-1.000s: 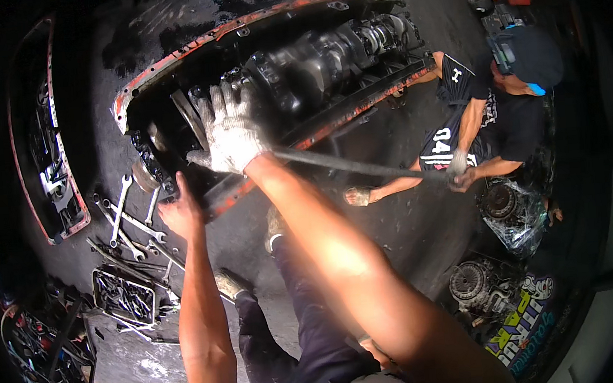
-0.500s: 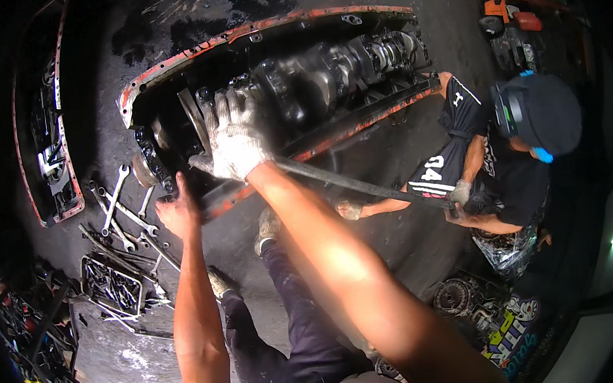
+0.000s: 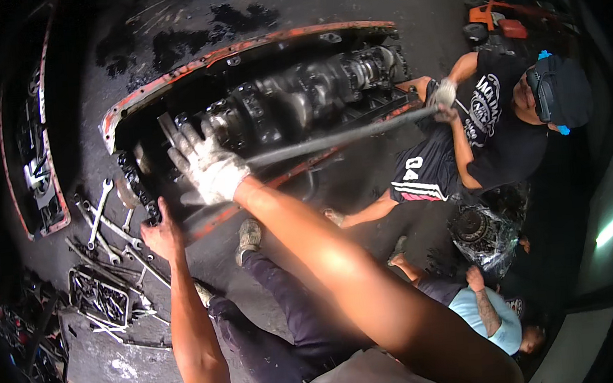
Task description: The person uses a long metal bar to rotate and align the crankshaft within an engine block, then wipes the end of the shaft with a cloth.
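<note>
A large engine block with an orange-edged rim lies before me, an oily crankshaft along its inside. My right hand, in a whitish work glove, is spread flat over its near-left part, fingers apart. A long metal bar runs from beside that glove to the right, where a co-worker's hands grip its far end. Whether my palm presses on the bar is hidden. Bare, my left hand is closed around the block's near-left corner, some fingers out of sight.
Several wrenches and a tray of small metal parts lie left on the floor. Beyond them is a long orange-edged pan. The co-worker sits at the right; another person is lower right. Wrapped parts lie between them.
The co-worker has raised the bar's far end and leaned back, swinging it up over the block's near edge. My right hand's fingers have spread wider. A second person has come into view.
</note>
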A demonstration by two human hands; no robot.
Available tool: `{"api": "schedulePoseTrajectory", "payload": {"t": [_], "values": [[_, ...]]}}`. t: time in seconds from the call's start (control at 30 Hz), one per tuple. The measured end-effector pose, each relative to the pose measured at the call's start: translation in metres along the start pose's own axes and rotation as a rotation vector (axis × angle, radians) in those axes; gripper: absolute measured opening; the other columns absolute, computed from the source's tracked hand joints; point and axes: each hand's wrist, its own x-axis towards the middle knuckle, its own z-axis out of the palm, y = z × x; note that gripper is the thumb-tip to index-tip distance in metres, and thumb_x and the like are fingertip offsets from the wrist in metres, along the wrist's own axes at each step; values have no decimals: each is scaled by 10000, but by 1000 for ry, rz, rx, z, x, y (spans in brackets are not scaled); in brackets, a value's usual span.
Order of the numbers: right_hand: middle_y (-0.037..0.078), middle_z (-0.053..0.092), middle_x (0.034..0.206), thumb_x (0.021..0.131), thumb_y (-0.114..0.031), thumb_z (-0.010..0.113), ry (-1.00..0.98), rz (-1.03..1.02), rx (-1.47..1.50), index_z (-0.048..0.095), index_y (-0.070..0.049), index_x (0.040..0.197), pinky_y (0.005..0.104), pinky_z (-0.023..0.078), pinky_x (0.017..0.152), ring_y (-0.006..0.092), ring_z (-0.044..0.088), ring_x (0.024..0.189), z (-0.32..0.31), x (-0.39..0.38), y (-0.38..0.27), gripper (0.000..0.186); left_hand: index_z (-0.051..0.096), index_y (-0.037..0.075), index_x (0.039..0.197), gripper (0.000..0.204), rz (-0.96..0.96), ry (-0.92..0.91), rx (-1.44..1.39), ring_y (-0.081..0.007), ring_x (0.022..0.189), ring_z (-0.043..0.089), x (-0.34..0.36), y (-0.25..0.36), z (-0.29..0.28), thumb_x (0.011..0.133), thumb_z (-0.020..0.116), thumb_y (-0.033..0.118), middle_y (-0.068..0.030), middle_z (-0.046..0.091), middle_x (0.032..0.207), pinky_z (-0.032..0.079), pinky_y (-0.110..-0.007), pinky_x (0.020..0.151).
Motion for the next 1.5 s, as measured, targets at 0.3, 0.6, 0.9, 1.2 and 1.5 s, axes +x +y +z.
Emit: {"api": "schedulePoseTrajectory", "payload": {"t": [0.3,0.6,0.9,1.2,1.5], "values": [[321,216,1543,796,-665,577,-72,3,-37,370,4,1465,701,94,1114,500,143,1443,-6,-2,2,968,579,-179,1138,1020,-3,43,43,-443,1074,588,-1,-2,9,752,606,764,-326,619,1116,450,-472,965],[297,234,1546,807,-684,549,-92,1,-91,366,-6,1471,699,99,1110,495,157,1439,-8,3,-3,966,577,-201,1105,1008,11,42,42,-444,1032,600,2,-2,5,759,622,745,-331,619,1077,470,-475,924],[296,240,1544,809,-688,543,-85,-16,-93,367,-2,1467,693,98,1117,486,165,1442,-4,3,0,966,535,-206,1188,1065,55,73,65,-444,1078,582,6,-8,8,766,584,770,-336,606,1121,454,-471,960],[238,305,1540,836,-582,575,-113,-174,-107,384,-28,1464,672,130,1127,441,191,1454,-13,11,2,859,578,-199,1098,1005,63,147,51,-462,1045,593,11,-17,13,763,615,747,-340,616,1101,462,-489,940],[229,376,1495,814,-434,627,-147,-596,-203,504,-34,1365,606,197,1141,384,306,1421,-2,26,27,692,619,-124,975,817,25,121,30,-448,934,615,-6,9,8,764,691,661,-287,635,974,493,-497,837]]}}
